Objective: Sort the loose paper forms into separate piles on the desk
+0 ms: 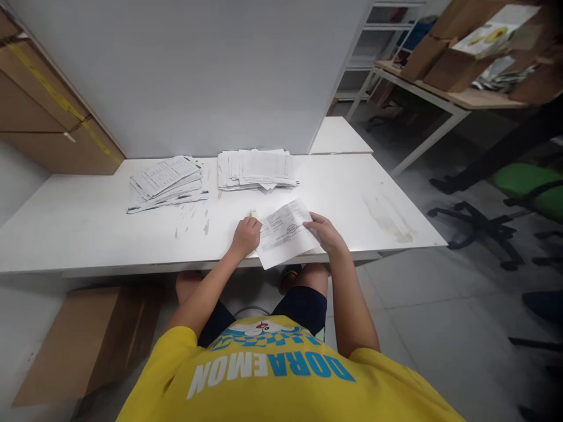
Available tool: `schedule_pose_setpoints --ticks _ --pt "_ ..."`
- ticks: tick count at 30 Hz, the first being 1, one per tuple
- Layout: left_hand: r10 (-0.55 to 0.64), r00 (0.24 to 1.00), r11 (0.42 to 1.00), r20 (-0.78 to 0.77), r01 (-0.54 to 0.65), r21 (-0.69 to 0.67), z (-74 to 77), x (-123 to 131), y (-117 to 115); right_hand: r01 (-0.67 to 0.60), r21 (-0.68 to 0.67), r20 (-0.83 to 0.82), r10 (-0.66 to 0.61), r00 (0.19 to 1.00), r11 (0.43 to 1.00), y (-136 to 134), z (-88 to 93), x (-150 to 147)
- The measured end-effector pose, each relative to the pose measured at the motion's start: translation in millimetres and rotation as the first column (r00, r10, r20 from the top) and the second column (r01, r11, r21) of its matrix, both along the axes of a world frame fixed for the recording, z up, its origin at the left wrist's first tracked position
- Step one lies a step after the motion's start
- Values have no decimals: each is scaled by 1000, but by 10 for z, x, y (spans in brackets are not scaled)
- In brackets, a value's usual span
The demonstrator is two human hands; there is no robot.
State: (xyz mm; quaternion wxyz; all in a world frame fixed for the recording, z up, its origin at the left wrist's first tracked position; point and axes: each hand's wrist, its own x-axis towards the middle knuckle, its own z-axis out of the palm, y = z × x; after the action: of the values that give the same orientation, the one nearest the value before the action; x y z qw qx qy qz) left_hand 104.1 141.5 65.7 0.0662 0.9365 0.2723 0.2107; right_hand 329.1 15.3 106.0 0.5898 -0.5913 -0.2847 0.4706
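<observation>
1. Your left hand (246, 234) is curled closed on the left edge of a printed sheet (285, 233), with the knuckles up and the fingers tucked under.
2. Your right hand (324, 231) grips the right edge of the same sheet, its fingers bent over the paper.
3. The printed sheet sits between your two hands at the near edge of the white worktop (88, 228). It is turned at a slant, and its lower corner hangs past the edge above your knees. It carries lines of print and an oval stamp mark near its middle; the wording is too small to read.
4. A small pale object (254, 213) lies on the worktop just beyond your left hand; you cannot tell what it is.
5. Farther back, near the white partition (197, 70), lie two loose stacks of paper: the left paper stack (167, 181), fanned and askew, and the right paper stack (257, 169), squarer. They are apart from each other and from the sheet you hold.
6. A faint brownish stain (391, 220) marks the worktop to the right of your right hand.
7. A cardboard box (88, 340) stands on the floor under the worktop's left side.
8. To the right, a green chair (532, 187) stands well apart from the worktop, with another table bearing cartons (457, 64) behind it.
</observation>
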Motion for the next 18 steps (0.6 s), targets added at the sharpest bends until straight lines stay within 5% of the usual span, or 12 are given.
schedule_pose_setpoints --ticks 4,8,11,15,18 --pt "-4 994 998 112 11 -63 -41 1 23 -61 220 123 35 992 974 226 371 153" --pt "-12 992 987 129 33 -157 -94 32 26 -91 334 214 18 977 938 754 583 399" --pt "-20 997 968 68 37 -249 -93 41 13 -48 354 216 -31 976 934 1334 491 592" --pt "-26 999 954 18 30 -300 -72 30 -21 129 251 193 -181 964 959 2056 139 758" --pt "-18 1000 955 16 22 -296 -92 28 -42 287 150 416 -323 850 946 2350 -93 832"
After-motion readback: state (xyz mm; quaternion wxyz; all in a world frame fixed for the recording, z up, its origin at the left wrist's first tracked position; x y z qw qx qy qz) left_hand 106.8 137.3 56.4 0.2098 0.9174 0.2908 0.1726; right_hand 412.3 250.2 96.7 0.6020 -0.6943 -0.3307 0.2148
